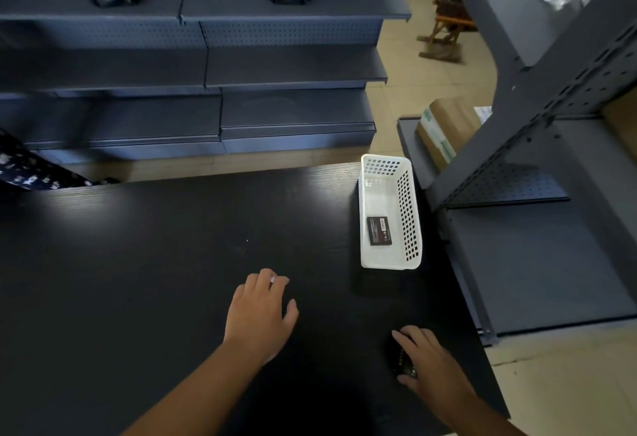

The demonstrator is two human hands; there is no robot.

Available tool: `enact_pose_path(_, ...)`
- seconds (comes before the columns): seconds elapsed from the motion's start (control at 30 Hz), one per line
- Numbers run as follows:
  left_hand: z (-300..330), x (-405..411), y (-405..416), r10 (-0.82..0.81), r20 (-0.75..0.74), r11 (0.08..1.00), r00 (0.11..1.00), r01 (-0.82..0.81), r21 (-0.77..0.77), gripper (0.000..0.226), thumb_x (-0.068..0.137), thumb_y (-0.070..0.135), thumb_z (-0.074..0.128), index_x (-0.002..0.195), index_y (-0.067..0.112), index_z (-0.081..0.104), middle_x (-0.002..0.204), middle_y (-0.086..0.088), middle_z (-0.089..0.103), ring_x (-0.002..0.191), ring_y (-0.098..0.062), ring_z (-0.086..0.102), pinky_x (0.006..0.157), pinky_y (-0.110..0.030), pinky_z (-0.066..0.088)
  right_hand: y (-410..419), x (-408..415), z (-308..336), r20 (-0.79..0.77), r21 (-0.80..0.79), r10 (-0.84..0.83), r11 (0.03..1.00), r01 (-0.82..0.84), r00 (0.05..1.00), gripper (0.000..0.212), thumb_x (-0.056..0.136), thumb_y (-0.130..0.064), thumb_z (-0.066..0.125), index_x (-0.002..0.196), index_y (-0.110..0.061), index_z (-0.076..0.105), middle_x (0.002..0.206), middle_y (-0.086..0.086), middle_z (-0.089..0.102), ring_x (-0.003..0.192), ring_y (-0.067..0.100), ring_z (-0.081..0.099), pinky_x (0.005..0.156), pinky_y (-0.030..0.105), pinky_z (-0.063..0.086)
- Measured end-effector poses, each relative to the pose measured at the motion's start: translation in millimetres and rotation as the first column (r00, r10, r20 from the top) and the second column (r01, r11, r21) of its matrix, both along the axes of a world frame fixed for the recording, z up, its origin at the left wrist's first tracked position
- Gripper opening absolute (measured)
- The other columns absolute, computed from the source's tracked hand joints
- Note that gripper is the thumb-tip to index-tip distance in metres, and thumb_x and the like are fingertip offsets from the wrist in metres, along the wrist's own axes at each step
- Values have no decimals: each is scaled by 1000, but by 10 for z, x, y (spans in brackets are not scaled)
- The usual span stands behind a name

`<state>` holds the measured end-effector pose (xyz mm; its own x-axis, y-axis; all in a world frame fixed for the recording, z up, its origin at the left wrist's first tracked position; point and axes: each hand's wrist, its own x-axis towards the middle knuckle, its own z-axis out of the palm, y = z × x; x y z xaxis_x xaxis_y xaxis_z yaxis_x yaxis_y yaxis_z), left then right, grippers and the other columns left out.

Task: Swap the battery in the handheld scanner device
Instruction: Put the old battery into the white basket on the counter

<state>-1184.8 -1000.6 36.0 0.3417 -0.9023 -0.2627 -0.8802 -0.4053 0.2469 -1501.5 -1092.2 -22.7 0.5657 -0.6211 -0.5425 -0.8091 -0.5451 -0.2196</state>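
Note:
A black handheld scanner (pixel 400 361) lies on the dark table (pixel 155 263) near its right front edge, mostly covered by my right hand (pixel 431 363), whose fingers wrap over it. My left hand (pixel 260 315) hovers palm down over the table's middle with fingers spread and nothing in it. A black battery (pixel 380 231) with a label lies flat inside a white perforated basket (pixel 410 215) at the table's right side, beyond both hands.
Grey metal shelving (pixel 206 67) runs behind the table, with two dark bags on the top shelf. Another grey shelf unit (pixel 537 160) stands close to the right, holding a cardboard box (pixel 444 129). Patterned fabric (pixel 27 167) shows at the left edge.

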Motion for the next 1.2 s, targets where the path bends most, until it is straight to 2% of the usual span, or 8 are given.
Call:
enact_pose_path(0.17, 47, 94, 108, 27, 2, 1000, 1000, -27, -3, 49, 99, 49, 46, 142, 27, 50, 140, 3, 51, 126, -15, 50, 106, -32, 44, -19, 64, 48, -26, -23, 49, 998, -50, 998, 75, 93, -43, 65, 156, -27, 27, 158, -6, 25, 141, 14, 30, 104, 27, 46)
enact_pose_path(0.37, 116, 174, 320, 81, 2, 996, 997, -81, -30, 49, 99, 50, 44, 143, 27, 47, 142, 3, 49, 128, -15, 47, 108, -32, 43, -12, 197, 250, 50, -86, 92, 992, -88, 994, 70, 90, -45, 67, 152, -26, 39, 150, -6, 31, 132, 11, 41, 92, 21, 51)
enact_pose_path(0.6, 209, 259, 787, 149, 1, 986, 989, -149, -74, 50, 99, 51, 43, 143, 28, 48, 140, 5, 49, 123, -13, 50, 105, -31, 44, 92, 667, 630, 132, -156, 314, 943, -293, 940, 75, 77, -42, 69, 146, -25, 48, 144, -6, 39, 131, 12, 43, 87, 25, 56)
enact_pose_path(0.67, 271, 259, 980, 190, 0, 978, 982, -190, -89, 51, 99, 51, 42, 144, 28, 47, 140, 6, 48, 123, -13, 49, 106, -31, 43, 138, 888, 734, 150, -180, 419, 902, -392, 895, 77, 78, -45, 64, 150, -27, 42, 148, -8, 35, 136, 11, 38, 93, 24, 52)
enact_pose_path(0.73, 302, 285, 1108, 213, -15, 971, 977, -214, -109, 51, 100, 52, 40, 145, 28, 45, 140, 6, 46, 124, -13, 47, 108, -31, 41, 205, 1102, 806, 159, -155, 452, 889, -430, 878, 79, 80, -47, 61, 152, -28, 36, 150, -11, 29, 139, 7, 32, 99, 23, 48)
enact_pose_path(0.87, 501, 379, 1615, 298, 11, 948, 955, -294, -125, 54, 100, 53, 41, 147, 29, 42, 144, 6, 45, 128, -14, 45, 112, -33, 39, 439, 1639, 966, 251, -210, 560, 828, -520, 790, 74, 81, -50, 61, 149, -28, 41, 144, -13, 32, 136, 6, 34, 102, 25, 48)
enact_pose_path(1.0, 638, 454, 2228, 416, 54, 905, 908, -407, -121, 53, 97, 56, 42, 144, 31, 46, 140, 7, 49, 125, -13, 48, 109, -33, 41, 892, 2161, 1135, 285, -271, 691, 723, -636, 665, 69, 87, -45, 64, 149, -25, 41, 141, -11, 34, 131, 10, 38, 100, 27, 51)
enact_pose_path(1.2, 733, 656, 2967, 542, 33, 835, 840, -534, -136, 52, 96, 58, 44, 143, 35, 45, 139, 12, 48, 125, -9, 47, 109, -30, 41, 1594, 2895, 1444, 270, -330, 797, 604, -726, 540, 64, 91, -39, 63, 148, -21, 41, 142, -4, 36, 129, 15, 40, 96, 28, 53)
